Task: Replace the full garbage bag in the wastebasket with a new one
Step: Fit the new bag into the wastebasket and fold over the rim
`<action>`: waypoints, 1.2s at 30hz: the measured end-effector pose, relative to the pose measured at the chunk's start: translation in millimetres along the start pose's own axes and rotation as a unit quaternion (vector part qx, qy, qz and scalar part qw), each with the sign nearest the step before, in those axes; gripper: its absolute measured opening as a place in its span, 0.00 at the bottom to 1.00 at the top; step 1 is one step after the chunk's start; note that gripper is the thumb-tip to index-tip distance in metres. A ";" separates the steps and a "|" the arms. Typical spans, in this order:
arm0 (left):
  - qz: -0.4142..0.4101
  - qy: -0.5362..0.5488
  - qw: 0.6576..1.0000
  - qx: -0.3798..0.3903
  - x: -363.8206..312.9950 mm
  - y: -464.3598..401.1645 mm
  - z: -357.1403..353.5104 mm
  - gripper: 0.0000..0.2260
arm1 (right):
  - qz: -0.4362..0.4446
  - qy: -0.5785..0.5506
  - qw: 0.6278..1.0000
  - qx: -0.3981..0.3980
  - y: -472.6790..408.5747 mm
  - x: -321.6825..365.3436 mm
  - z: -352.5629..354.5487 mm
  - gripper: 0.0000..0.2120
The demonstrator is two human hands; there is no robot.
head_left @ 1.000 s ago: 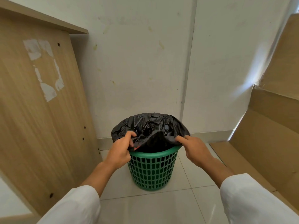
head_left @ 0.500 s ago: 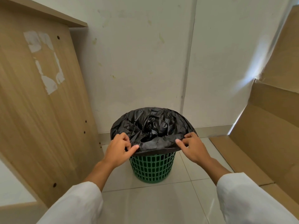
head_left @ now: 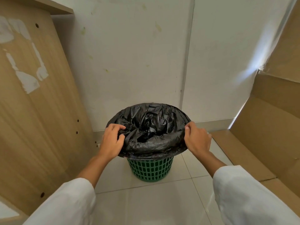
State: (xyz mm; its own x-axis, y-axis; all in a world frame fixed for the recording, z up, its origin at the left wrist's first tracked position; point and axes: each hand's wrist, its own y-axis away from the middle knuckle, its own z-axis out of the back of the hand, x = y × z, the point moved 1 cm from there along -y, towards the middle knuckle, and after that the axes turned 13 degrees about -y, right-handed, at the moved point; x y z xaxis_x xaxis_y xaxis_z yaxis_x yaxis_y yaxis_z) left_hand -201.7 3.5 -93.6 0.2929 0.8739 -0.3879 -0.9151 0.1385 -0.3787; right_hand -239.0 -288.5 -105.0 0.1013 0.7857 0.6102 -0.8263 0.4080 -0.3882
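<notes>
Standing on the tiled floor [head_left: 146, 202] near the wall [head_left: 138, 62], the green basket [head_left: 150, 169] carries a black bag [head_left: 151, 135] folded over its rim. Left hand [head_left: 112, 142]: grip curled on the bag's left edge. Right hand [head_left: 197, 138]: grip pinching the right edge. Wooden panel [head_left: 37, 103] to the left, cardboard [head_left: 267, 127] to the right.

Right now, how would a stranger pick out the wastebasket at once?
Find the white wall straight ahead, then look down to the tiled floor at its foot. The wastebasket stands there between wooden panel and cardboard: green lattice plastic, a black bag folded over its rim.
</notes>
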 end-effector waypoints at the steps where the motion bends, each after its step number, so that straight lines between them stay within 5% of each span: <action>1: 0.007 -0.040 0.999 -0.006 -0.4 -6.2 -3.5 0.11 | 0.006 0.007 1.000 -0.017 -7.9 0.7 -0.3 0.12; 5: 0.059 -0.132 0.989 -0.013 -5.4 -28.7 -15.2 0.15 | 0.068 -0.043 0.997 0.007 -49.1 6.2 -6.6 0.11; 10: 0.058 -0.154 0.986 0.019 -7.7 -44.0 -29.1 0.18 | 0.044 -0.067 0.995 0.062 -91.7 3.9 -31.0 0.12; 19: 0.049 -0.174 0.981 0.068 -4.6 -48.2 -41.4 0.14 | -0.205 -0.151 0.961 0.104 -117.8 -10.4 -30.4 0.13; 26: 0.062 -0.177 0.979 0.080 -1.0 -45.4 -39.9 0.12 | -0.405 -0.448 0.794 0.069 -125.0 -26.9 -51.6 0.22; 28: 0.063 -0.178 0.979 0.080 -1.8 -45.7 -40.6 0.12 | -0.408 -0.449 0.794 0.040 -124.8 -23.5 -47.8 0.17; 32: 0.070 -0.174 0.980 0.071 -3.1 -47.1 -42.2 0.12 | -0.346 -0.357 0.868 0.010 -109.0 -22.0 -46.4 0.04; 36: 0.071 -0.147 0.986 0.028 -7.6 -48.8 -42.3 0.16 | -0.265 -0.319 0.910 -0.024 -83.1 -25.0 -42.3 0.01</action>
State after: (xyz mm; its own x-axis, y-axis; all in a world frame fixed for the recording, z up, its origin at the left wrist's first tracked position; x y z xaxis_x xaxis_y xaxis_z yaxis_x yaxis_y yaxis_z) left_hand -147.5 -29.6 -107.7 0.0753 0.9826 -0.1696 -0.9572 0.0236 -0.2886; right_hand -149.4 -322.3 -117.2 0.1239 0.0502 0.9910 -0.7282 0.6831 0.0564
